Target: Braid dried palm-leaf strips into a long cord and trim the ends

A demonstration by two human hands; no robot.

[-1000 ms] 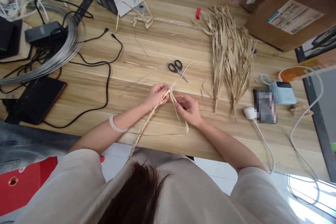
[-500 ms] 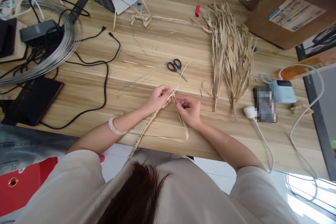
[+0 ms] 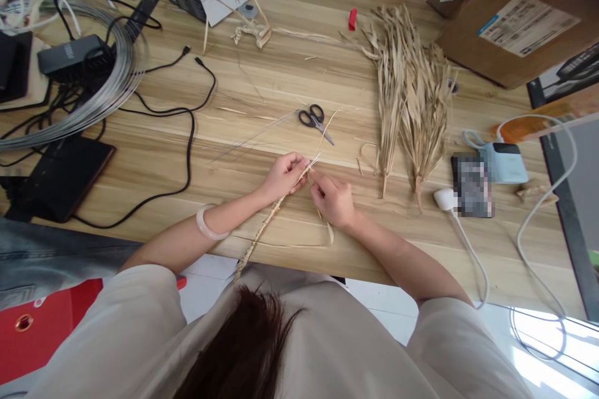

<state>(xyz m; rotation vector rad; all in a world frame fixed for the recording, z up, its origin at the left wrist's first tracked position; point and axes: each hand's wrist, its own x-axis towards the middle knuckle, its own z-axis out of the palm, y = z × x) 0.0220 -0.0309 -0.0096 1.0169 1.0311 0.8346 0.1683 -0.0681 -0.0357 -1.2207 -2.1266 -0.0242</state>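
Note:
A long straw-wrapped cord runs from my lap up to the fingertips of my left hand, which pinches it near its upper end. Thin pale wire ends stick out beyond the pinch. Close beside it, my right hand is closed on a strip of dry straw, whose tail hangs below the fingers. Its fingertips are at the wrapped end of the cord. Just beyond the hands lie scissors with black handles, partly crossed by a thin straw.
Two bundles of dry leaves lie to the right, with a power bank farther right. A wire coil and black cables take up the left. Cardboard boxes stand at the back right; a small straw piece lies at the back.
My right hand has turned over, knuckles now more upward, and its fingertips have come in against the cord. The straw tail has shifted slightly. My left hand keeps its pinch.

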